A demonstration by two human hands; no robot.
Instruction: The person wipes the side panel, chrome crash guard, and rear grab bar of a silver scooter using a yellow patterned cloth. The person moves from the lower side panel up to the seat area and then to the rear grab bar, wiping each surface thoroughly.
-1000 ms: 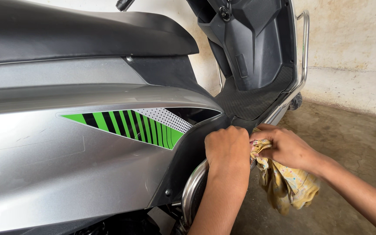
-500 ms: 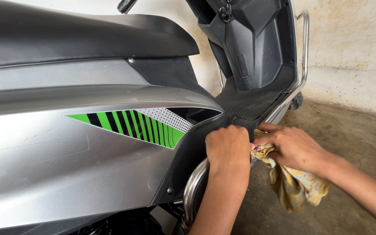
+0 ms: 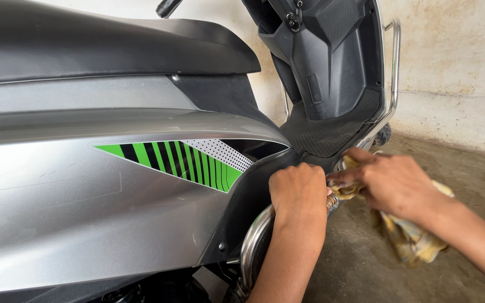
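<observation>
From the head camera, you are curling your left hand point(image 3: 298, 188) into a loose fist against the dark lower trim of the scooter point(image 3: 113, 213), seemingly bracing yourself there; whether anything sits inside that fist I cannot tell. At three o'clock from it, your right hand point(image 3: 394, 182) is pinching a yellow cloth point(image 3: 413, 241), fingers closed on its bunched end and pressing it toward the edge of the footboard point(image 3: 326, 134), so the fabric is meeting the metal where the two hands are nearly touching. The rest of the cloth is hanging limp and crumpled toward five o'clock under your wrist, soft and faintly patterned. The side panel is looking smooth, silver and slightly glossy, carrying a green and black striped sticker point(image 3: 186, 160) at ten o'clock from your left hand. A curved chrome guard point(image 3: 254, 241) is running down just beside your left forearm, shiny and rounded. The footboard is showing a ribbed black mat, and the concrete floor point(image 3: 467, 168) is looking rough and stained.
</observation>
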